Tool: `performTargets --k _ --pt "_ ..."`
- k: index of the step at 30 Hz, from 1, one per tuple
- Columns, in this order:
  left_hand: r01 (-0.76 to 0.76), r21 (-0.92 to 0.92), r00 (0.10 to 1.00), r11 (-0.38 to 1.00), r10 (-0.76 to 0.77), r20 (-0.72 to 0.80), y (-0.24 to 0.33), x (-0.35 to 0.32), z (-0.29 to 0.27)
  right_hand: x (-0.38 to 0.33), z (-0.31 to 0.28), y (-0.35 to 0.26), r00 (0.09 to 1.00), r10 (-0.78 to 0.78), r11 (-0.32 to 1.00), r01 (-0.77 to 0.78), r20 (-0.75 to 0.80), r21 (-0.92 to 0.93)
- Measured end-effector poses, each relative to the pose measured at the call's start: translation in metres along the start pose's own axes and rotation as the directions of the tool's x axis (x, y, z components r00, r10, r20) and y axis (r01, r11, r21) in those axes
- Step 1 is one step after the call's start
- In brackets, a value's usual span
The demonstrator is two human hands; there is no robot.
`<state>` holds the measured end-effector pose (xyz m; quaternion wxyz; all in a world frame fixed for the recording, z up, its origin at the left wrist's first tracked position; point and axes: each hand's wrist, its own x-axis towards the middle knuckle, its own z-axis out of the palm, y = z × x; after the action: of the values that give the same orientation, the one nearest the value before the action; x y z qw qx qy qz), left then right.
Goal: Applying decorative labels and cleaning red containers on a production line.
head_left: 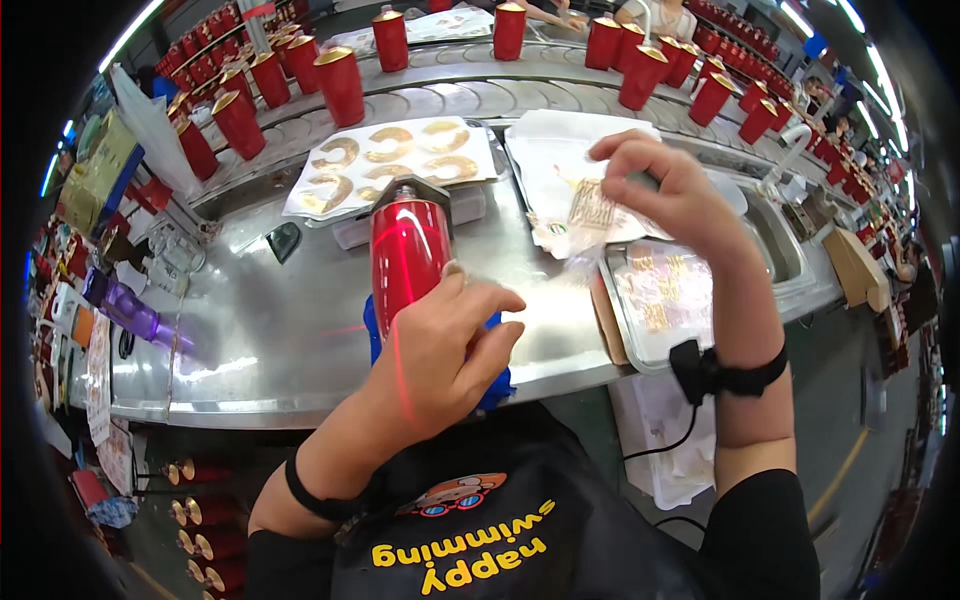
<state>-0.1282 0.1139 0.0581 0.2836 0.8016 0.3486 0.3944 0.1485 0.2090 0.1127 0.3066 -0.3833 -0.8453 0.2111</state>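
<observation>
A shiny red cylinder can point(407, 252) lies on its side on a blue holder point(497, 385) at the steel bench's front, one end against a grey metal bracket point(412, 188). My left hand point(445, 345) rests on the can's near end, fingers spread over it, and a thin red light line runs across can and hand. My right hand point(662, 185) is raised over a white sheet pile point(560, 150), pinching a small clear sticker with a gold pattern point(592, 205).
A white sheet of gold curved stickers point(392, 160) lies behind the can. A tray of clear gold-printed sheets point(668, 300) sits at the right. Several red cans with gold lids point(340, 85) stand on the curved conveyor behind. Other people's hands point(555, 14) work at the far side.
</observation>
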Motion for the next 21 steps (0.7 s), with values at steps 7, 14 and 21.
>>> performTargets --k 7,14,21 --pt "0.016 0.043 0.985 0.999 -0.009 -0.175 -0.028 -0.061 -0.046 0.043 -0.023 0.196 0.900 0.413 0.688 -0.407 -0.138 -0.600" --pt "0.148 0.232 0.987 0.961 -0.158 0.023 -0.072 -0.097 -0.035 0.027 0.016 0.261 0.725 0.656 0.401 -0.569 -0.208 -0.718" --pt "0.224 0.247 0.974 0.943 -0.212 -0.077 -0.095 -0.093 -0.010 0.051 0.024 0.122 0.979 0.173 0.786 -0.203 -0.106 -0.585"
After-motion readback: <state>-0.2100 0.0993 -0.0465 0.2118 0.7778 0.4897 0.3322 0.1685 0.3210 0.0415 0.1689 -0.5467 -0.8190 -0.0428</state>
